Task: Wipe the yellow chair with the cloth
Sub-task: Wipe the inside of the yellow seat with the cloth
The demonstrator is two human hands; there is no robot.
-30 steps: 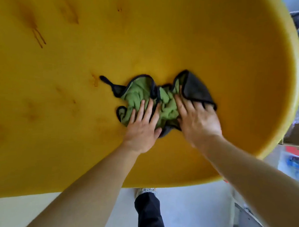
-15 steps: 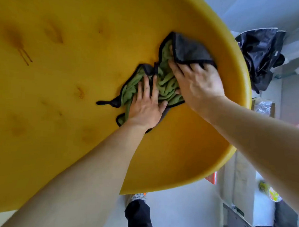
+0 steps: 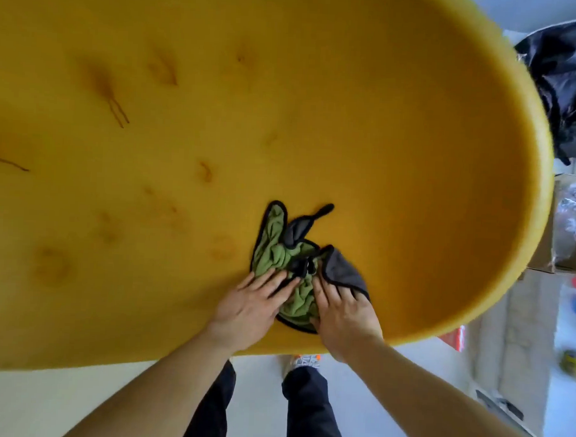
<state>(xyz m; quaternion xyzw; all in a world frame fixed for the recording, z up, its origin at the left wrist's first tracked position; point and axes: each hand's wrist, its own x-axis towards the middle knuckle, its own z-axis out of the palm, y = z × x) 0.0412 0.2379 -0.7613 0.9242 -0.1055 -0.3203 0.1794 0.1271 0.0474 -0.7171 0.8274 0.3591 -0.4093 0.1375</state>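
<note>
I have the cloth (image 3: 273, 250) bunched on the chair (image 3: 366, 122), low on the shell and close to its near rim. It is a green wad with black edging and one grey corner folded out to the right. Both hands lie on its near end: my left hand (image 3: 246, 310) has its fingers stretched flat across the green folds, and my right hand (image 3: 341, 316) lies just beside it, fingers spread over the grey flap. Neither grip is clenched or wrapped round the fabric; palms and straight fingers simply press it down. I judge that suits wiping, since weight through flat hands puts more cloth against the curved plastic than a pinch would. Two hands side by side should also stop the wad rolling up under a push. The cloth's far end and its black loop lie free toward the shell's middle. Brown stains (image 3: 104, 84) sit well apart, up and to the left, so I judge much of the surface awaits the cloth. A black bag (image 3: 566, 82) and a box (image 3: 570, 224) lie beyond the right rim, outside the work.
</note>
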